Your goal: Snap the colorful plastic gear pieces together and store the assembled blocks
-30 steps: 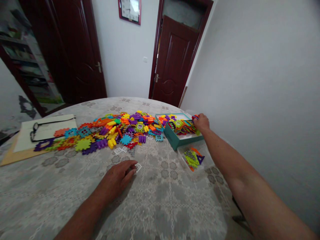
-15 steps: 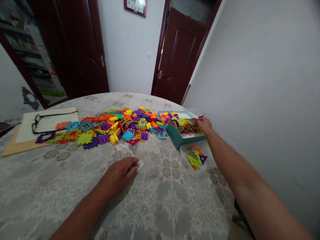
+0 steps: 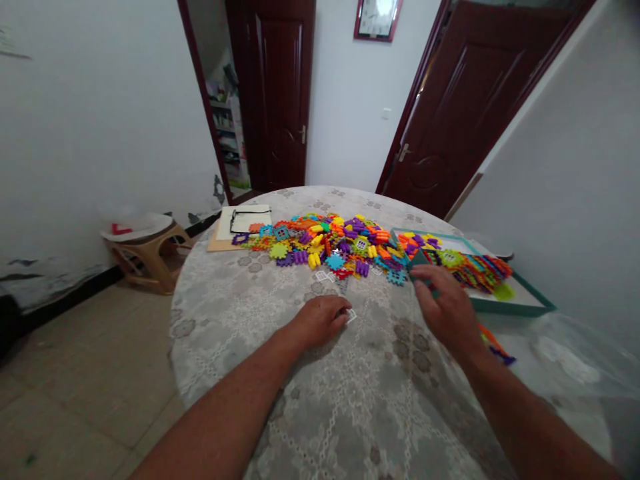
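My left hand (image 3: 321, 319) rests palm down on the lace tablecloth (image 3: 350, 400), fingers curled over a small white window piece (image 3: 351, 315). My right hand (image 3: 445, 303) hovers above the table just left of the teal box (image 3: 520, 305), with its fingers bent; I see nothing in them. A row of coloured plastic tiles (image 3: 473, 267) stands in the box. A wide heap of colourful building pieces (image 3: 330, 243) lies beyond both hands.
A white pad with black glasses (image 3: 245, 219) lies at the table's far left edge. A clear plastic bag (image 3: 560, 353) lies right of my right arm. A low stool (image 3: 145, 250) stands on the floor to the left. Two dark doors are behind.
My right hand has drawn back from inside the teal box to the table in front of it. The view has swung left. My left hand has stayed on the white piece.
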`<state>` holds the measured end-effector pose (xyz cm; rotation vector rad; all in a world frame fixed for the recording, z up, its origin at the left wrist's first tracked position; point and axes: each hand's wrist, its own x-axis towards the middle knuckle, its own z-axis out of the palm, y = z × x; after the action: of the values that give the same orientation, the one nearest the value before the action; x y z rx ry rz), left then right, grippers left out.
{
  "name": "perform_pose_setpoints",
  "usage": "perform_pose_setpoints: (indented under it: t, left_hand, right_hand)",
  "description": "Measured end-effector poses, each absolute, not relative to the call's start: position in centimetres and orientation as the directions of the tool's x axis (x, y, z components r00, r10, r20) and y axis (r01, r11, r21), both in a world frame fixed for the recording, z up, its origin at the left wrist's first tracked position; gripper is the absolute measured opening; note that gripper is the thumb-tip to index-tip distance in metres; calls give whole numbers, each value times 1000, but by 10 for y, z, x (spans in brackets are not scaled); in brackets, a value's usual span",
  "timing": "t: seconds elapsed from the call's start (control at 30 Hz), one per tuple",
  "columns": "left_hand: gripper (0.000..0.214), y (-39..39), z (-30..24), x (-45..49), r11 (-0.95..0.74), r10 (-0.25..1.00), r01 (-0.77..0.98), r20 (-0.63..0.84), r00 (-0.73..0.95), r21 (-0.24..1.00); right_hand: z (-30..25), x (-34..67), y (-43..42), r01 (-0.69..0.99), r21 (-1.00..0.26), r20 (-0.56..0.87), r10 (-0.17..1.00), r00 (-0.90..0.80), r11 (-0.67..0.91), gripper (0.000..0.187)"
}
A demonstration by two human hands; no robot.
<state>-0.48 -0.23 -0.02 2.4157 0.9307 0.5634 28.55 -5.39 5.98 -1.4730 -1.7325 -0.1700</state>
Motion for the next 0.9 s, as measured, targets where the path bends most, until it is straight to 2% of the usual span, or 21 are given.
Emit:
perform_pose_setpoints:
  t: [0.13, 0.3, 0.37, 0.5, 0.67, 0.8, 0.9]
  left_hand:
    - [28, -6, 1, -4, -644, 714, 502, 219, 665, 577]
    - [26, -5, 1, -6, -630, 742, 481, 288, 606, 610]
    - [26, 1, 3, -10, -612, 776, 490, 353, 523, 620]
    - [31, 25, 14, -34, -490, 859, 614, 464, 218, 619]
    - [49, 71, 27, -87, -344, 816, 832, 577, 34, 436]
    - [55, 112, 26, -123, -139, 878, 947, 479, -17, 290]
    - [61, 140, 22, -137, -48, 893, 982, 448, -39, 182]
  right_hand:
    - [27, 205, -79, 717, -453, 629, 760, -164, 529, 21]
    - [-7, 171, -93, 613, -382, 652, 672, -351, 691, 36]
    - [-13, 170, -96, 619, -349, 643, 660, -387, 704, 39]
    - [-18, 172, -94, 693, -234, 677, 626, -386, 681, 40]
    - [-32, 174, -83, 740, -83, 751, 530, -394, 667, 38]
    - [-50, 172, -73, 766, -36, 761, 514, -395, 642, 38]
    - [-65, 173, -67, 797, -28, 744, 545, -387, 603, 41]
